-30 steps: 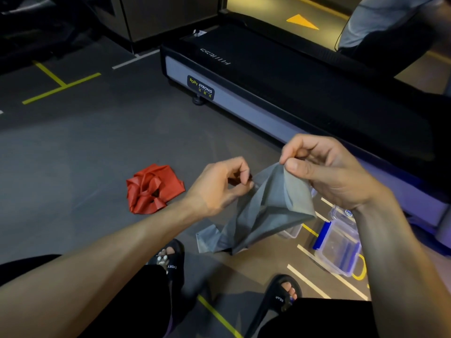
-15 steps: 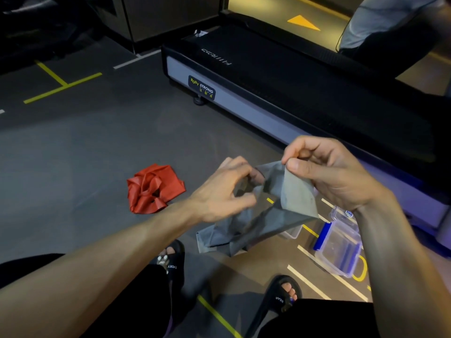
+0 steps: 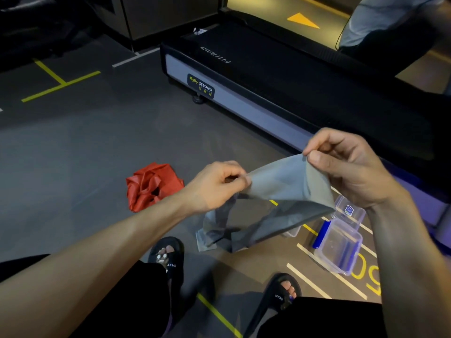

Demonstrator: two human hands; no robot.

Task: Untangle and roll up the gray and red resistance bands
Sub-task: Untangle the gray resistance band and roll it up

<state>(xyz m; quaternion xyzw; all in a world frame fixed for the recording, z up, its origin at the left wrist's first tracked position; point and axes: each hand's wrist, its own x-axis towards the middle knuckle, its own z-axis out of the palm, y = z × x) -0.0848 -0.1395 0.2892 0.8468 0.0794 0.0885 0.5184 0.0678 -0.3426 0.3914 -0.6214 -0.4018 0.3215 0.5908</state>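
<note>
The gray resistance band [image 3: 275, 189] is held in the air between both hands, its top edge stretched flat and its lower part hanging in loose folds down to the floor. My left hand [image 3: 214, 185] pinches the band's left corner. My right hand [image 3: 346, 167] pinches the right corner between thumb and fingers, a little higher. The red resistance band [image 3: 151, 185] lies crumpled in a knotted heap on the dark floor, left of my left hand and apart from it.
A black treadmill deck [image 3: 280, 76] runs across the back and right. A clear plastic box with a blue clip [image 3: 339, 245] stands on the floor at the right. My sandalled feet [image 3: 168, 257] are below the band. Another person sits at top right [image 3: 380, 23].
My left hand has regripped the gray band at its left corner and the hands have drawn apart, spreading the top edge flat. The red band has not moved.
</note>
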